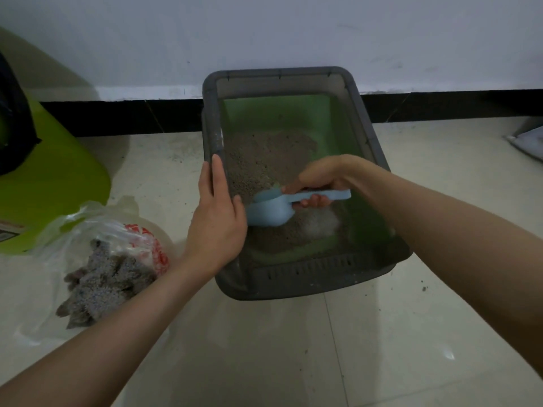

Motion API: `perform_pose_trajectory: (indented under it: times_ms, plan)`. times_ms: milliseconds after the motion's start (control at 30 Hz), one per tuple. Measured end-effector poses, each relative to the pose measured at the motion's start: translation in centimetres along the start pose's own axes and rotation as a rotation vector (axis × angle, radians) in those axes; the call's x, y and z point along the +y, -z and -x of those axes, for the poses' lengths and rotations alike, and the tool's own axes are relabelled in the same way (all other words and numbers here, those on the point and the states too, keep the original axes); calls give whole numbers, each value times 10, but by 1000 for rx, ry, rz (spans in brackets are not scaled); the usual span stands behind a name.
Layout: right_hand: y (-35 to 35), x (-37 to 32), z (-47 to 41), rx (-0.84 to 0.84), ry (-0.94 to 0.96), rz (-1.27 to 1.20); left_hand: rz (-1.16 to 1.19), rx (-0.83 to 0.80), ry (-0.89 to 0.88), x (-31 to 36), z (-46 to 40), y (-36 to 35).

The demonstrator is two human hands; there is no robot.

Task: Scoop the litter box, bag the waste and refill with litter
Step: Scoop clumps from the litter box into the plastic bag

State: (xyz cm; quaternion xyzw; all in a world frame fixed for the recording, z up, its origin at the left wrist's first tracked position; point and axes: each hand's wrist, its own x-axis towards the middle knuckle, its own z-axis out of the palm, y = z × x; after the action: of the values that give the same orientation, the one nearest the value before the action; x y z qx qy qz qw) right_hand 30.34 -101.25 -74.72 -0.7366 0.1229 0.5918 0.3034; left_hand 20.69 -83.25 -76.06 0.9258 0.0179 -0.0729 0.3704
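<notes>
left hand (pixel 216 218) — fingers clasping litter box (pixel 212 113) rim | right hand (pixel 318 179) — fingers wrapped around blue scoop (pixel 273 208)

No legible text or labels

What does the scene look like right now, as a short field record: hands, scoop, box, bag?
left hand: gripping the left rim of the litter box
right hand: fingers closed on the handle of the blue scoop
scoop: bowl down in the litter, near the box's front left
litter box: grey, green inside, thin litter layer, green floor bare at the back
waste bag: clear plastic, on the floor left of the box, clumps inside
floor: pale tiles, scattered grains
</notes>
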Motion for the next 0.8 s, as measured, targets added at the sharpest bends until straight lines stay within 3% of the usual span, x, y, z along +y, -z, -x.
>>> perform_pose_trajectory:
  times_ms: [133, 300, 467, 567, 667, 800]
  plan:
    - [6, 3, 21, 158, 95, 88, -6, -6, 4, 0, 0, 1]
    - [-7, -2, 20, -123, -155, 314, -9, -11, -5, 0, 1, 2]
    - [-20, -7, -4, -152, -191, 208, -12, -5, -12, 1, 2, 2]
    - [-18, -7, -2, -63, -98, 136, -14, -2, -3, 1, 2, 2]
    - [-10, -4, 10, 144, 26, 74, -20, 0, 16, 2, 2, 1]
    - [-8, 2, 33, 263, 5, 316, -23, 2, 1, 1, 2, 1]
